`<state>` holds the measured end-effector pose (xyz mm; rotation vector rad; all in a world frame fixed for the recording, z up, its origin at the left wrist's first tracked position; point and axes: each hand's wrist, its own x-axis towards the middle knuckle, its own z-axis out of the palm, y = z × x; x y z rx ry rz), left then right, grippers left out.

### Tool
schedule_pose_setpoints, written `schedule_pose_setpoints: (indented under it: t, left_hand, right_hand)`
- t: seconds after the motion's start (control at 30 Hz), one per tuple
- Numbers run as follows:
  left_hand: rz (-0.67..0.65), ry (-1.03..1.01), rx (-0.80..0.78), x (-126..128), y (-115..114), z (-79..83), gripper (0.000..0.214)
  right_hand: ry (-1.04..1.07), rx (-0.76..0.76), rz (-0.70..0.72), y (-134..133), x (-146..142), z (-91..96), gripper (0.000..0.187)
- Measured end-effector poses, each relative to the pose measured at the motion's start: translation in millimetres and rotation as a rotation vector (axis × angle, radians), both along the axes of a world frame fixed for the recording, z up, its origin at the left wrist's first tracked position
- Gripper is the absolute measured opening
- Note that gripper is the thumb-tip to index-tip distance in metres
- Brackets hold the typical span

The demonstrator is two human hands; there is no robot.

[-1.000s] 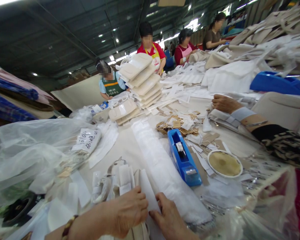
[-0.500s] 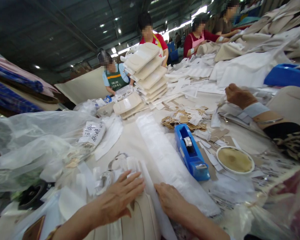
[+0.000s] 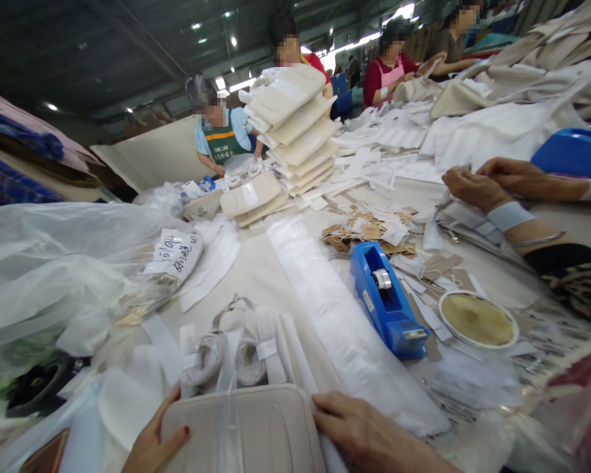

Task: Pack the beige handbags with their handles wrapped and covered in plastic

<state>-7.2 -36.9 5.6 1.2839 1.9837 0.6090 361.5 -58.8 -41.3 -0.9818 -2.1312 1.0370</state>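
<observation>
A beige handbag (image 3: pixel 261 430) lies in front of me at the bottom of the view, with a clear plastic strip (image 3: pixel 228 420) over its middle. Its wrapped, coiled straps (image 3: pixel 204 358) stick out at the far edge. My left hand (image 3: pixel 155 433) grips the bag's left side, thumb on top and fingers partly hidden. Against the right side rests my right hand (image 3: pixel 357 427), fingers bent round the bag's edge. A white foam strip (image 3: pixel 295 348) runs along the bag's right, partly under that hand.
Beyond my right hand lie a flattened white plastic roll (image 3: pixel 335 309), a blue tape dispenser (image 3: pixel 389 302), paper tags (image 3: pixel 374 230) and a round tub (image 3: pixel 479 318). Plastic bags (image 3: pixel 79 263) cover the left. Stacked beige bags (image 3: pixel 295 131) stand farther back. A co-worker's hands (image 3: pixel 477 187) work at right.
My left hand has moved from above the straps down to the bag's left side. The bag now shows flat with its straps uncovered. A co-worker's second hand has come in at right.
</observation>
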Motion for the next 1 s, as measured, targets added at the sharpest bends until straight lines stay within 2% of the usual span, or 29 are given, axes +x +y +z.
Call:
schedule_pose_setpoints:
  t: [0.1, 0.17, 0.37, 0.43, 0.57, 0.63, 0.77, 0.87, 1.0]
  left_hand:
    - [0.016, 0.040, 0.013, 0.5, 2.6, -0.6, 0.069]
    - [0.021, 0.066, 0.018, -3.1, 4.2, -2.8, 0.067]
    - [0.026, 0.043, 0.016, -5.5, 4.8, -9.0, 0.066]
    - [0.056, 0.004, -0.007, -4.4, 3.6, -10.5, 0.068]
    - [0.111, -0.004, -0.011, -6.9, 3.0, -16.2, 0.073]
    - [0.124, -0.015, -0.005, -9.5, 3.3, -19.3, 0.075]
    - [0.139, -0.095, -0.029, -11.1, 3.7, -19.8, 0.081]
    - [0.122, -0.087, -0.032, -8.1, 3.9, -14.2, 0.080]
    - [0.111, -0.120, -0.039, -3.7, 2.8, -7.6, 0.079]
  right_hand:
    - [0.048, -0.033, 0.023, 11.4, -10.3, 4.8, 0.030]
    - [0.081, -0.060, -0.032, 15.8, -15.3, 4.0, 0.030]
    - [0.069, -0.154, -0.117, 10.6, -10.4, 0.9, 0.029]
    - [0.065, -0.170, -0.062, 9.3, -1.5, 8.5, 0.033]
    - [0.070, -0.163, 0.155, 14.4, 14.7, 26.6, 0.041]
    - [0.048, -0.172, 0.179, 17.6, 15.3, 28.8, 0.038]
    - [-0.005, -0.111, 0.060, 17.6, -1.2, 16.0, 0.022]
    - [0.018, -0.087, -0.071, 14.1, -17.5, 5.3, 0.017]
    - [0.040, -0.200, -0.267, 14.8, -32.8, 5.9, 0.015]
